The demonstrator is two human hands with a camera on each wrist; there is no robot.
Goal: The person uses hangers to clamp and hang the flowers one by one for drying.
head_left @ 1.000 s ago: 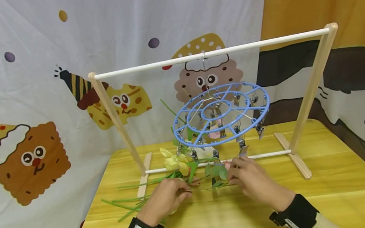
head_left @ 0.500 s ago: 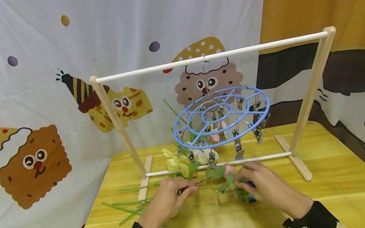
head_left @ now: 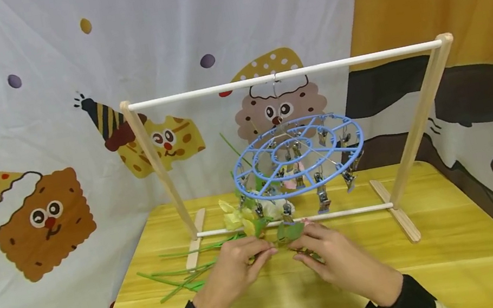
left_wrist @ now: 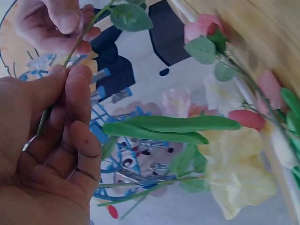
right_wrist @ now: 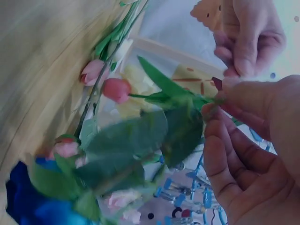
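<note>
In the head view my left hand point(head_left: 238, 265) and right hand point(head_left: 330, 252) work close together above the table, in front of the rack. Thumb and fingers of the left hand pinch a thin green stem point(left_wrist: 77, 42) in the left wrist view, and the same stem runs on to the right hand. My right hand pinches the stem near its green leaves point(right_wrist: 126, 133). A blue flower point(right_wrist: 35, 199), partly out of frame, is at the leafy end. Just behind the hands lies a yellow flower point(head_left: 238, 220), with a red tulip point(right_wrist: 116, 90) near it.
A blue round clip hanger point(head_left: 283, 195) with metal clips hangs from the white rod point(head_left: 196, 94) of a wooden rack. Several green stems point(head_left: 168, 273) lie on the table point(head_left: 468, 258) at left. A pink rose point(left_wrist: 201, 29) lies by the rack's lower rod.
My right hand has slid right along the stem, then come back left towards the left hand. The left hand has shifted slightly right. The blue flower, glimpsed earlier by the right hand, is now hidden in the head view.
</note>
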